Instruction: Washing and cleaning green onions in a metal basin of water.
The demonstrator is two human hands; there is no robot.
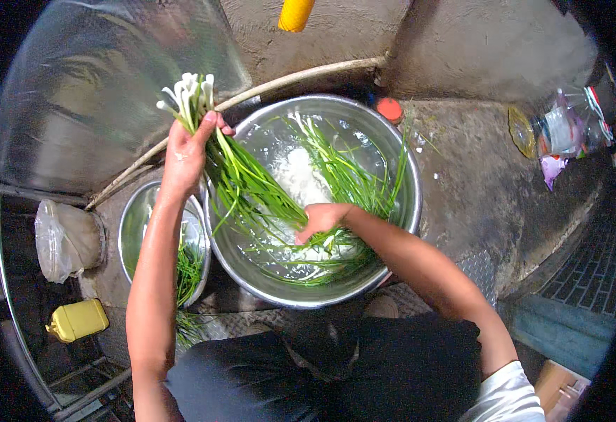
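Observation:
Over the left rim of a large metal basin (pixel 418 204), my left hand (pixel 187 156) grips a bunch of spring onions (pixel 248 169) just below the white bulbs, which point up and away from me. The long green leaves slant down to the right across the basin. My right hand (pixel 324 219) is closed around their lower ends, close to the water; its fingertips are partly hidden. More loose spring onions (pixel 364 172) float in the basin's right half and along its near side. Splashing water (pixel 301 179) shows white in the middle.
A smaller metal basin (pixel 122 243) with greens stands at the left, partly behind my left forearm. Beyond it are a plastic-lined bucket (pixel 68 239) and a yellow jug (pixel 77 321). A red-lidded container (pixel 390 110) sits behind the large basin. Plastic bags (pixel 564 130) lie far right.

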